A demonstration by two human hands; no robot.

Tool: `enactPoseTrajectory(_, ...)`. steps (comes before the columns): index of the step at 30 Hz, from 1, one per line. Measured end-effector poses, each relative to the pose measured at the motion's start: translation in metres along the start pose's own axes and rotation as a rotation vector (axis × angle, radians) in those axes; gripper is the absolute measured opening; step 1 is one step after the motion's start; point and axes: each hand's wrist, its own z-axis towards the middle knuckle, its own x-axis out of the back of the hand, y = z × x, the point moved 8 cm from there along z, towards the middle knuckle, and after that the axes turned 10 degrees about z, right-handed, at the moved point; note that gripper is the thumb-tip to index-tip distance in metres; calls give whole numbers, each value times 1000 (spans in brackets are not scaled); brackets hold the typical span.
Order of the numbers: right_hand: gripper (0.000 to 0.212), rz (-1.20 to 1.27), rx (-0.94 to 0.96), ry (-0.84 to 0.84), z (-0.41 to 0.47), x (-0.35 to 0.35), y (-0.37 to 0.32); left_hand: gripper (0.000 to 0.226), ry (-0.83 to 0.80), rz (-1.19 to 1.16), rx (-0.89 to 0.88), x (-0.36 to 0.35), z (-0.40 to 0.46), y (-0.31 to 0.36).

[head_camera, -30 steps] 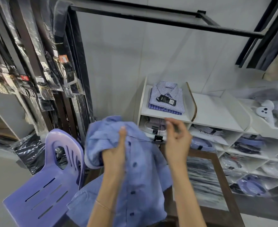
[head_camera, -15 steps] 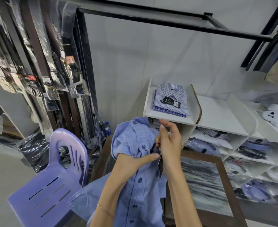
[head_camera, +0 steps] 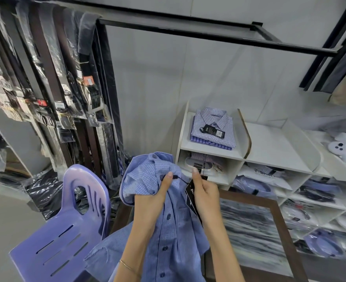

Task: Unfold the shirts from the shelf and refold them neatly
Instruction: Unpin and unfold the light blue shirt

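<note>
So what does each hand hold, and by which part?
Left hand grips the blue shirt near its collar; right hand holds the black tag.

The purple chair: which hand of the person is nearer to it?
Left. The left hand, gripping the blue shirt, is next to the purple chair; the right hand, holding the black tag, is farther away.

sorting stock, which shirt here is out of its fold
The plain blue shirt held in both hands, hanging loose; the checked shirts on the shelf top lie folded.
</note>
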Motion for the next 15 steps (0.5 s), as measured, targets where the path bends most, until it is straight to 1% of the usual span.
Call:
enactPoseTrajectory(1,55,-22,25,43,1,5,-3,41,16,28,-24,2,1,1)
enactPoseTrajectory(3,56,-44,96,67,2,7,-13,33,17,67,-67,-1,0,6)
enactPoseTrajectory(6,56,-80,178,61,-1,-1,-28,25,-60,110,-88,-18,-7,9)
enactPoseTrajectory(9,60,-96,181,104,3,11,-28,26,-28,30,-60,-10,-3,6)
enactPoseTrajectory(11,59,-88,181,126,6,18,-26,30,8,-26,-63,-4,0,7)
enactPoseTrajectory(15,58,-46,188,77,1,6,-25,28,-36,-20,-57,-17,-7,10)
